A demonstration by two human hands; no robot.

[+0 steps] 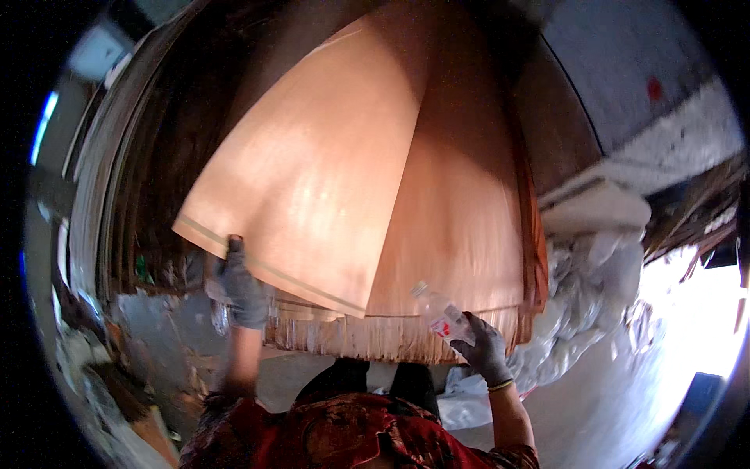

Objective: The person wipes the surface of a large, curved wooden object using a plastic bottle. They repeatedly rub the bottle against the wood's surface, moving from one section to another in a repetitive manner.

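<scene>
A thin, pale-brown sheet of wood veneer [312, 172] lies slanted over a stack of similar sheets [461, 234], its near edge turned to the left. My gloved left hand [244, 289] is closed on that near edge close to the left corner, with the thumb on top; the fingers underneath are hidden. In my gloved right hand [483, 348] is a clear plastic bottle [444, 316] with a red mark on its side. The bottle tilts up to the left over the stack's near edge. Both gloves are grey.
Ragged layered edges [375, 338] of the stack face me. Crumpled clear plastic wrapping [590, 273] is heaped at the right, below a pale wall [648, 86]. Tall sheets [117, 172] stand along the left. Scraps [156, 344] lie on the floor at lower left.
</scene>
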